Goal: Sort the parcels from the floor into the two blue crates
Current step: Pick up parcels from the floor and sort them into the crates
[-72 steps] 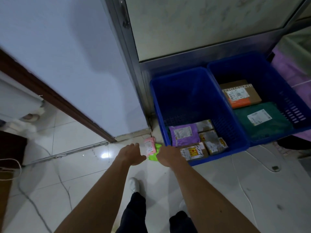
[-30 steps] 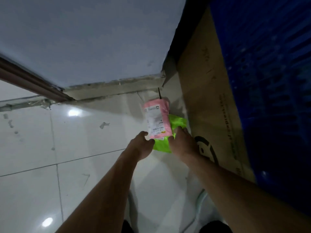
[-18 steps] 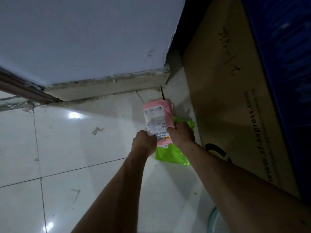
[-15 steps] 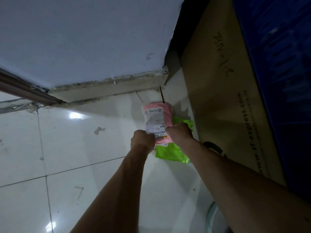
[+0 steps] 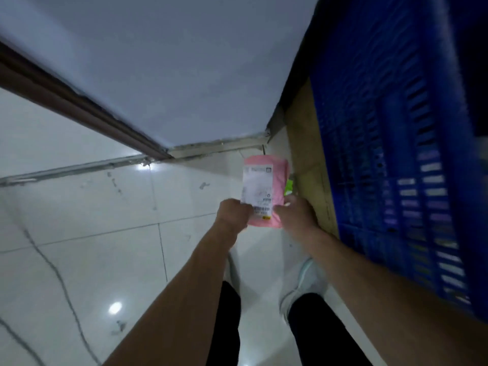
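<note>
Fingers (image 5: 244, 207) of the left hand (image 5: 233, 213) are clenched on the lower left corner of the pink parcel (image 5: 277, 180). The right hand (image 5: 297, 216) grasps its lower right edge. The pink parcel stands upright with its label facing the camera, just beside the cardboard (image 5: 306, 154) next to the blue crate (image 5: 383, 154). A sliver of the green parcel (image 5: 289, 186) shows behind it, above the tiled floor (image 5: 92, 233).
</note>
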`<state>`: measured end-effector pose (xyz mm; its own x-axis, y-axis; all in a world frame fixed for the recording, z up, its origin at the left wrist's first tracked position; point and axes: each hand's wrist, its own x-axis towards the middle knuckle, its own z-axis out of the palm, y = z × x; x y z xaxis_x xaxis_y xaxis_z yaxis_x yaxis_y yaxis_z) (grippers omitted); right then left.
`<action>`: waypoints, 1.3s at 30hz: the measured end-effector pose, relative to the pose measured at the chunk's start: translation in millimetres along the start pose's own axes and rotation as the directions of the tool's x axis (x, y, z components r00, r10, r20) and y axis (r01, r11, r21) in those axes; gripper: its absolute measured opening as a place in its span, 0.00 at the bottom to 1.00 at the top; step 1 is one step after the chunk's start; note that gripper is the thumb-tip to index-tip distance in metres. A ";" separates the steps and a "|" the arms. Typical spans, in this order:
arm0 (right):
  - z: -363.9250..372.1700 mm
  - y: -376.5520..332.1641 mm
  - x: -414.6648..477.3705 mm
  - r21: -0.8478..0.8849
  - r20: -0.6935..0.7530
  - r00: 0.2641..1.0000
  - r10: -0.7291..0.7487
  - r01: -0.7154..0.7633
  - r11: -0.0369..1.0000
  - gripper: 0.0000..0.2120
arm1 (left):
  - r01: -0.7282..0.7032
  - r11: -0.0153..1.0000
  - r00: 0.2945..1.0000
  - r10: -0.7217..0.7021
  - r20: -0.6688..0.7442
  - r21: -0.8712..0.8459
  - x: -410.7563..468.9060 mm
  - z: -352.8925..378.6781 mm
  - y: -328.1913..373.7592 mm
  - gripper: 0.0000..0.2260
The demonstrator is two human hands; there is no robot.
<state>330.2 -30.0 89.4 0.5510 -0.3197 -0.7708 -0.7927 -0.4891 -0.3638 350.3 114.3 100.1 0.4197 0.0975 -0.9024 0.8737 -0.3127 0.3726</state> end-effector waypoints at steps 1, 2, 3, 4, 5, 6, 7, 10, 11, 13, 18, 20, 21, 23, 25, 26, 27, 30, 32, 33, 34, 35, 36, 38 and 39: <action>-7.1 -4.8 -16.0 0.004 0.011 1.000 -0.007 0.007 1.000 0.12 | -0.021 1.000 1.000 0.021 0.007 0.004 -21.1 -8.1 2.2 0.06; -15.7 -9.0 -35.3 0.010 0.030 0.999 -0.021 0.021 1.000 0.12 | -0.039 0.999 0.999 0.039 0.011 -0.007 -42.2 -16.6 4.8 0.08; -27.2 -15.4 -58.8 0.011 0.048 0.999 -0.021 0.020 1.000 0.11 | -0.045 0.999 0.999 0.045 0.017 -0.001 -68.1 -27.2 9.8 0.08; -37.2 -21.5 -80.2 0.026 0.057 0.998 -0.024 0.023 0.999 0.10 | -0.069 0.998 0.997 0.069 0.035 0.000 -91.7 -36.9 13.6 0.07; -46.1 -28.5 -103.2 0.038 0.061 0.998 -0.029 0.027 0.999 0.10 | -0.077 0.997 0.996 0.077 0.043 -0.007 -115.3 -47.2 18.2 0.05; -54.3 -35.0 -126.4 0.053 0.065 0.998 -0.026 0.023 0.998 0.09 | -0.084 0.996 0.995 0.085 0.056 -0.016 -139.1 -57.1 21.6 0.03; -62.6 -40.8 -150.4 0.067 0.070 0.997 -0.029 0.024 0.997 0.08 | -0.078 0.997 0.995 0.079 0.065 -0.006 -164.3 -66.0 25.5 0.02; -85.0 -54.3 -214.7 0.109 0.066 0.995 -0.070 0.062 0.992 0.08 | -0.104 0.994 0.991 0.105 0.077 -0.021 -226.3 -88.4 36.3 0.04; -92.5 -58.7 -232.0 0.126 0.065 0.995 -0.077 0.069 0.990 0.09 | -0.103 0.994 0.991 0.105 0.085 -0.023 -245.5 -94.4 42.8 0.04; -109.3 -68.8 -263.8 0.168 0.065 0.992 -0.104 0.092 0.981 0.10 | -0.126 0.991 0.988 0.130 0.089 -0.041 -279.1 -105.8 57.9 0.03; -154.2 -93.7 -327.3 0.260 0.018 0.984 -0.176 0.165 0.951 0.05 | -0.202 0.968 0.972 0.217 0.091 -0.149 -339.7 -120.5 91.0 0.04; -174.2 -104.5 -346.5 0.320 -0.016 0.978 -0.206 0.200 0.926 0.07 | -0.221 0.953 0.965 0.245 0.096 -0.209 -358.3 -121.0 103.6 0.05; -184.3 -110.6 -356.3 0.350 -0.034 0.975 -0.220 0.218 0.911 0.08 | -0.225 0.941 0.962 0.256 0.097 -0.254 -366.6 -121.4 109.7 0.06; -202.4 -120.1 -375.0 0.398 -0.074 0.966 -0.248 0.256 0.881 0.04 | -0.224 0.901 0.950 0.288 0.125 -0.373 -383.4 -121.0 121.6 0.09; -216.2 -127.8 -389.8 0.452 -0.124 0.957 -0.264 0.291 0.843 0.02 | -0.229 0.843 0.924 0.345 0.165 -0.486 -395.6 -117.5 133.8 0.08; -221.6 -130.3 -396.2 0.482 -0.149 0.951 -0.270 0.308 0.820 0.03 | -0.234 0.816 0.908 0.378 0.181 -0.528 -401.7 -114.6 139.7 0.08; -226.5 -131.8 -402.6 0.506 -0.174 0.946 -0.272 0.323 0.800 0.04 | -0.239 0.794 0.894 0.405 0.193 -0.558 -408.2 -111.3 144.8 0.07; -237.3 -131.1 -416.3 0.551 -0.237 0.932 -0.273 0.361 0.752 0.06 | -0.227 0.739 0.852 0.466 0.237 -0.635 -426.3 -97.4 154.2 0.10; -244.4 -130.2 -421.6 0.581 -0.283 0.921 -0.269 0.387 0.715 0.09 | -0.231 0.736 0.831 0.490 0.264 -0.637 -436.9 -87.7 160.5 0.10; -248.0 -129.6 -424.1 0.591 -0.300 0.915 -0.270 0.400 0.700 0.09 | -0.239 0.738 0.820 0.501 0.277 -0.631 -442.6 -83.7 164.0 0.09; -251.7 -127.9 -426.1 0.607 -0.312 0.911 -0.270 0.409 0.681 0.09 | -0.248 0.743 0.809 0.512 0.290 -0.621 -447.1 -80.0 167.5 0.09; -256.2 -125.5 -428.9 0.623 -0.317 0.911 -0.264 0.410 0.666 0.09 | -0.257 0.750 0.800 0.519 0.300 -0.610 -449.7 -77.1 170.5 0.09; -261.6 -122.1 -431.6 0.637 -0.316 0.913 -0.259 0.406 0.655 0.09 | -0.262 0.757 0.794 0.522 0.312 -0.599 -451.8 -74.3 173.7 0.09; -274.0 -110.3 -435.8 0.658 -0.293 0.925 -0.243 0.379 0.650 0.09 | -0.268 0.775 0.783 0.521 0.339 -0.573 -455.0 -68.9 181.3 0.10; -280.6 -102.6 -436.4 0.671 -0.276 0.934 -0.227 0.356 0.650 0.11 | -0.271 0.785 0.779 0.519 0.353 -0.557 -456.4 -65.4 184.9 0.12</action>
<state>244.2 -68.0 609.9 0.7664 -0.4121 -0.4928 -0.4939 0.1127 -0.8622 336.4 73.8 595.0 0.6936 -0.4196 -0.5855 0.7090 0.2544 0.6577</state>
